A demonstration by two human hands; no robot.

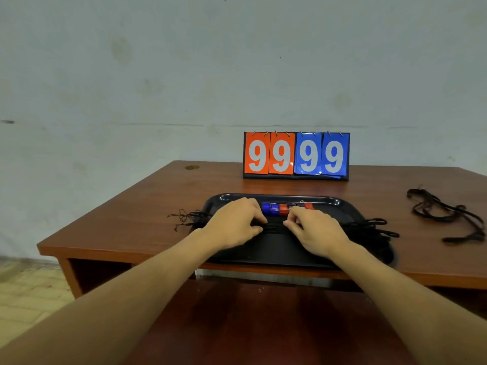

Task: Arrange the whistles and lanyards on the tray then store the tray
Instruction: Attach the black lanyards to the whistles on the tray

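Note:
A black tray (340, 202) lies on the brown desk near its front edge. Along its back sit blue whistles (270, 208) and red whistles (284, 208) in a row. Black lanyards (274, 228) stretch across the tray's middle, with their ends spilling over the left rim (184, 218) and the right rim (376, 227). My left hand (237, 222) and my right hand (315, 230) rest side by side on the tray, and both pinch the lanyard bundle between fingers and thumb.
A flip scoreboard (296, 155) showing 99 in orange and 99 in blue stands behind the tray. More loose black lanyards (445, 214) lie on the desk at the right. Below the desktop an open compartment (97, 275) shows at the left. A pale wall stands behind.

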